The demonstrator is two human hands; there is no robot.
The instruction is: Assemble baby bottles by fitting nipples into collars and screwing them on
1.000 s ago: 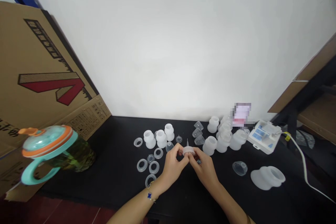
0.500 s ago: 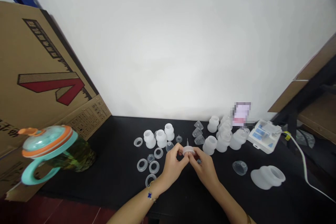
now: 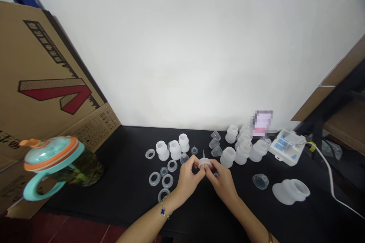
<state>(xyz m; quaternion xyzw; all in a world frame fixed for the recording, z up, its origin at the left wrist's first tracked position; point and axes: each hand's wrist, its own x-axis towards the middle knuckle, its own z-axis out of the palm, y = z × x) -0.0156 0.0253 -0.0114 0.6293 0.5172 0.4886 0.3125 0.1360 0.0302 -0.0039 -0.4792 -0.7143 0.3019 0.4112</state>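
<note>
Right now both hands meet over the middle of the black worktop (image 3: pixel 128 193): the left hand (image 3: pixel 186 180) and the right hand (image 3: pixel 224 183) are drawn together, fingertips pinched from either side on one small translucent cap (image 3: pixel 204 163) with a thin stem standing up from its top. The cap is held just above the worktop, in front of a row of white silicone cups (image 3: pixel 175 150) and close to a cluster of taller white pieces (image 3: pixel 228 157). Clear rings (image 3: pixel 154 179) lie scattered just left of the left wrist, which wears a bracelet (image 3: pixel 163 211); a clear dome (image 3: pixel 260 181) and a wide white funnel piece (image 3: pixel 291 191) sit well off to the right, with a white device (image 3: pixel 286 147) and its cable (image 3: pixel 329 176) beyond them. A teal-lidded jug (image 3: pixel 54 163) stands far left against a cardboard box (image 3: pixel 42 83). The cap is tiny and partly covered by the fingers, so whether it is one piece or two pressed together is hard to tell. As a judgement, the risk lies in the grip — a soft, slippery part held only by fingertips could squirt out under too hard a squeeze and roll in among the look-alike parts, and the thin stem could bend if a thumb presses across it.
</note>
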